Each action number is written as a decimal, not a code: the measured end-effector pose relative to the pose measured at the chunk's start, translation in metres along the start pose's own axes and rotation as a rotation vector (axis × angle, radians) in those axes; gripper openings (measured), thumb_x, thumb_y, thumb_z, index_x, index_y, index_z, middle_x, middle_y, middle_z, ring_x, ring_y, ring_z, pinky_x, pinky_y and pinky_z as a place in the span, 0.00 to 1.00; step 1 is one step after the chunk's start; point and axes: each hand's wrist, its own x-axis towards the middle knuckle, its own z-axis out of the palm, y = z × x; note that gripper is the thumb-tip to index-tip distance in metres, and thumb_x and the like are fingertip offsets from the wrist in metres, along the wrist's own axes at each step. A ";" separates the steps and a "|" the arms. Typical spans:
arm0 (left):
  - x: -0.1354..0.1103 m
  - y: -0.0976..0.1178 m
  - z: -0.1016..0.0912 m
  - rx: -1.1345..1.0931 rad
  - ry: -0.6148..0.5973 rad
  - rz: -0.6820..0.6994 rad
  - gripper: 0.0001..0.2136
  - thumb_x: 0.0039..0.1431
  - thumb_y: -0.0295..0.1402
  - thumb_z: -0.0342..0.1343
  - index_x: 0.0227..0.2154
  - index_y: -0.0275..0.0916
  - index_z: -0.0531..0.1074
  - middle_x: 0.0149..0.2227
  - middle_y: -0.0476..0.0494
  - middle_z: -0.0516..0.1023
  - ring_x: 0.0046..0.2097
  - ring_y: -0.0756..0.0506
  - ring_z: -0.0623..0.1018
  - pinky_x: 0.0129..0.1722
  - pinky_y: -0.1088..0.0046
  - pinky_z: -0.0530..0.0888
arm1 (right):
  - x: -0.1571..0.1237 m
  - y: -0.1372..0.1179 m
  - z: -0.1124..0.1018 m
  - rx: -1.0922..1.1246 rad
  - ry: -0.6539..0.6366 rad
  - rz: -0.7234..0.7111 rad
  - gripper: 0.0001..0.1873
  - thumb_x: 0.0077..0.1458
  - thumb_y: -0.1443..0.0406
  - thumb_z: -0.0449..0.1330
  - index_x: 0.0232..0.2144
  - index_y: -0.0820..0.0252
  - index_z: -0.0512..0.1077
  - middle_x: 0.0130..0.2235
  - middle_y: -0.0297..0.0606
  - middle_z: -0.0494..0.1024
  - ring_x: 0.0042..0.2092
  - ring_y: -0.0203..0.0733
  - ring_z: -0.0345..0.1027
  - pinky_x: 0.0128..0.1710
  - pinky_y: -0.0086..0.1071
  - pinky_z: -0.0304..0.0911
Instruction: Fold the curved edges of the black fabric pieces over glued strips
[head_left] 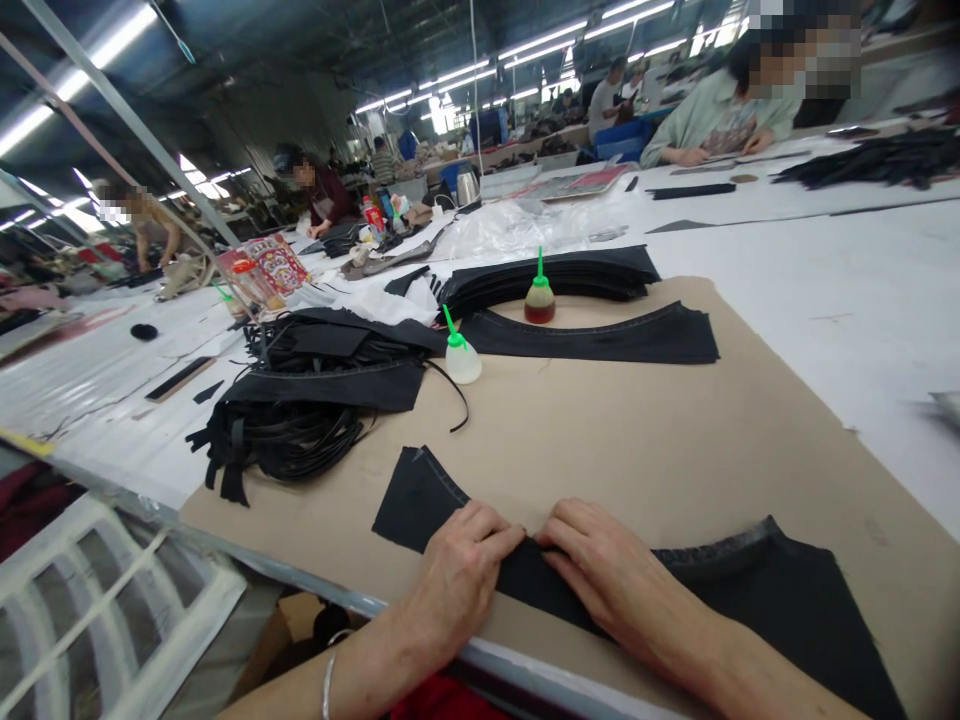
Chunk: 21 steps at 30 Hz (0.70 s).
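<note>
A curved black fabric piece [757,580] with a stitched edge lies on the brown cardboard sheet [645,440] at the table's near edge. My left hand [461,570] and my right hand [611,570] rest on it side by side. The fingertips of both hands pinch its upper edge at the middle. A silver bracelet sits on my left wrist.
Two squeeze bottles with green nozzles stand on the cardboard, one clear [461,358], one with brown liquid [539,300]. Stacks of black pieces [570,275] and a bundle of black strips [300,430] lie behind and left. A white crate [97,610] sits below left. Other people work at far tables.
</note>
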 end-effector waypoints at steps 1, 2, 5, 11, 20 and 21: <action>0.000 0.000 -0.001 0.001 -0.003 0.010 0.17 0.64 0.22 0.43 0.47 0.41 0.73 0.36 0.44 0.74 0.39 0.45 0.71 0.40 0.68 0.73 | -0.002 0.001 -0.002 -0.002 0.005 -0.013 0.09 0.60 0.75 0.53 0.36 0.59 0.69 0.38 0.38 0.68 0.41 0.43 0.63 0.42 0.38 0.62; 0.000 0.001 -0.001 0.002 -0.007 0.018 0.17 0.64 0.23 0.43 0.48 0.41 0.73 0.36 0.44 0.74 0.39 0.45 0.71 0.40 0.68 0.73 | -0.004 0.003 -0.003 -0.006 0.009 -0.027 0.09 0.60 0.75 0.52 0.36 0.59 0.69 0.38 0.38 0.68 0.41 0.43 0.63 0.42 0.37 0.62; -0.002 0.003 -0.001 0.012 -0.036 0.031 0.17 0.65 0.25 0.44 0.53 0.43 0.70 0.39 0.43 0.73 0.42 0.44 0.70 0.43 0.65 0.73 | -0.009 0.006 -0.008 -0.007 0.002 -0.065 0.10 0.61 0.75 0.51 0.37 0.58 0.69 0.38 0.38 0.69 0.41 0.43 0.64 0.41 0.36 0.61; -0.006 0.005 -0.003 0.014 -0.073 0.038 0.21 0.63 0.22 0.45 0.56 0.43 0.67 0.43 0.41 0.71 0.46 0.43 0.69 0.47 0.63 0.72 | -0.013 0.009 -0.012 0.005 -0.027 -0.062 0.10 0.62 0.75 0.51 0.37 0.58 0.68 0.39 0.37 0.68 0.41 0.43 0.63 0.42 0.37 0.60; -0.003 0.020 0.004 0.080 0.084 -0.021 0.21 0.56 0.18 0.45 0.47 0.41 0.73 0.48 0.38 0.69 0.48 0.40 0.69 0.47 0.56 0.71 | -0.015 0.007 -0.015 -0.117 -0.058 -0.085 0.10 0.61 0.76 0.51 0.37 0.59 0.68 0.38 0.37 0.68 0.40 0.43 0.60 0.41 0.38 0.57; -0.002 0.022 0.007 0.067 0.091 -0.020 0.22 0.55 0.17 0.44 0.48 0.40 0.72 0.48 0.38 0.70 0.48 0.40 0.69 0.47 0.57 0.72 | -0.015 0.007 -0.013 -0.150 -0.059 -0.097 0.10 0.61 0.76 0.51 0.37 0.59 0.68 0.38 0.37 0.68 0.39 0.44 0.60 0.40 0.38 0.56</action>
